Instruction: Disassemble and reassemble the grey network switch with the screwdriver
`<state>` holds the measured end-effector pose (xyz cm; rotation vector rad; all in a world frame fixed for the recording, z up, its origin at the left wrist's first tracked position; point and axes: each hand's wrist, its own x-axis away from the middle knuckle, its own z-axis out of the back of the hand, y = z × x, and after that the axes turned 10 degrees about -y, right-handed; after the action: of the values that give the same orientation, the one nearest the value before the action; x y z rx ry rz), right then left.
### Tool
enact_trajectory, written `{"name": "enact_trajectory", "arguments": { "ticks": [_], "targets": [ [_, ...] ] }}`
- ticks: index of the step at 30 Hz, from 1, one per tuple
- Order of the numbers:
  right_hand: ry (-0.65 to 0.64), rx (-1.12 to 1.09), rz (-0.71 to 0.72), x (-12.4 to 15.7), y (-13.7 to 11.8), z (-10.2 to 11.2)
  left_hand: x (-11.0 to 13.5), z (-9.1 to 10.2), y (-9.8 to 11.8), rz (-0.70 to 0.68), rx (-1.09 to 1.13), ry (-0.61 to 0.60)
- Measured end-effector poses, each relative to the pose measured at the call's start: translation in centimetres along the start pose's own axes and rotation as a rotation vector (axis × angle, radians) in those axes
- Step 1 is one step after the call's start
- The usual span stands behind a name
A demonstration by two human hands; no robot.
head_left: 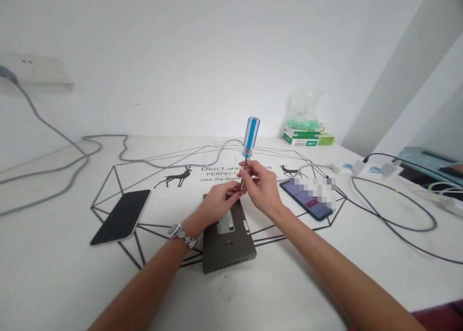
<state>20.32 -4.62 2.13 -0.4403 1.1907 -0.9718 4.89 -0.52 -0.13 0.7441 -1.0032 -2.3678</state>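
A screwdriver with a blue and clear handle stands nearly upright, handle on top. My right hand pinches its metal shaft below the handle. Under it, my left hand reaches over the far end of a flat dark grey electronic device with a white label and a row of vent slots along its near edge. My left fingers are closed by the screwdriver's lower end; what exactly they grip is hidden. The tip of the screwdriver is covered by my fingers.
On the left lies a dark-screened phone; on the right, another phone has its screen lit. Grey cable runs along the back left. A power strip with black cord stands right. Small boxes and a plastic bag sit behind.
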Motion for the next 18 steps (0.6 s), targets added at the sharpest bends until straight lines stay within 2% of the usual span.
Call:
{"name": "enact_trajectory", "arguments": {
  "ticks": [5,9,13,18],
  "targets": [
    [-0.048,0.04,0.022,0.1,-0.5,0.1,0.2,0.5,0.1,-0.024,-0.046,-0.028],
    [0.009,0.054,0.02,0.0,-0.5,-0.1,0.2,0.1,0.1,0.023,-0.026,0.036],
    [0.082,-0.073,-0.07,-0.3,-0.1,-0.4,-0.1,-0.3,-0.5,0.056,-0.02,0.114],
    [0.09,-0.051,-0.062,-0.3,0.2,-0.3,-0.3,-0.7,-0.8,0.083,-0.047,0.137]
  ]
}}
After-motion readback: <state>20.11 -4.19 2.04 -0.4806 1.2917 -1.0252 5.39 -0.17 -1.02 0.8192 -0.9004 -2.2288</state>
